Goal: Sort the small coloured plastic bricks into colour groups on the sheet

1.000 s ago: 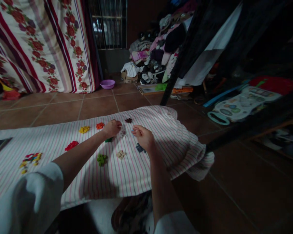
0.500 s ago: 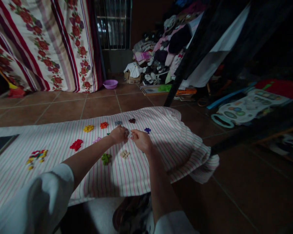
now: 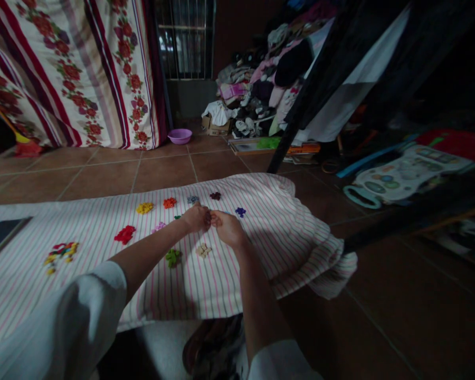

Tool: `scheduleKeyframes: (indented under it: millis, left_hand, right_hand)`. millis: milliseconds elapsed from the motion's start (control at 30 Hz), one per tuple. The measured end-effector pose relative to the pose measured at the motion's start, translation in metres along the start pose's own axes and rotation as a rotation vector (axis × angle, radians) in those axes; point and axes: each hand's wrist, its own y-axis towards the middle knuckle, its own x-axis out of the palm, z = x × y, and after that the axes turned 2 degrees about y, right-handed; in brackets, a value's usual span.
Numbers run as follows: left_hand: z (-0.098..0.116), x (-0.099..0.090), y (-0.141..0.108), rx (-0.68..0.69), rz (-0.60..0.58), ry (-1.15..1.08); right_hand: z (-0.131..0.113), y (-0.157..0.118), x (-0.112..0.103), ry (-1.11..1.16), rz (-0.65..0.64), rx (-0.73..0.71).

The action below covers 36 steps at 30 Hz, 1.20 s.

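My left hand [image 3: 196,217] and my right hand [image 3: 227,227] meet above the striped cloth [image 3: 221,290], fingertips pinched together and nearly touching. Whatever they pinch is too small and hidden to name. Small piles of toy-like pieces surround them: grey-blue [image 3: 192,199] and dark brown pieces [image 3: 216,196] beyond, dark blue pieces [image 3: 240,212] to the right, beige [image 3: 203,250] and lime green pieces [image 3: 173,257] nearer me. Left of my hands lie lilac [image 3: 158,227], red [image 3: 124,234], yellow [image 3: 144,208] and orange pieces [image 3: 169,202]. A green piece [image 3: 177,217] shows beside my left wrist.
A multicoloured group of pieces [image 3: 61,254] lies at left, near a dark flat tablet-like object [image 3: 2,237]. A dark slanted post [image 3: 287,140] rises behind the cloth. On the tiled floor are a purple basin [image 3: 180,136], heaped clothes [image 3: 261,79] and a toy panel [image 3: 404,171].
My hands have drawn slightly closer, so the gap between their fingertips has narrowed. The piles keep their places; the view has shifted a little.
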Motion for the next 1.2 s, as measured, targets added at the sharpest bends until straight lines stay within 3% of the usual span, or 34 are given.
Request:
scheduleKeyframes:
  millis: [633,1200]
  left_hand:
    - [0.0002,0.0046,-0.0022,-0.027,0.049,-0.094]
    - [0.0004,-0.0027,-0.0021,0.002,0.03,-0.001]
  right_hand:
    - [0.0079,0.0039,0.0039,0.04,0.034,0.007]
    - [0.0087,0.0042,0.0034,0.025,0.049,-0.002]
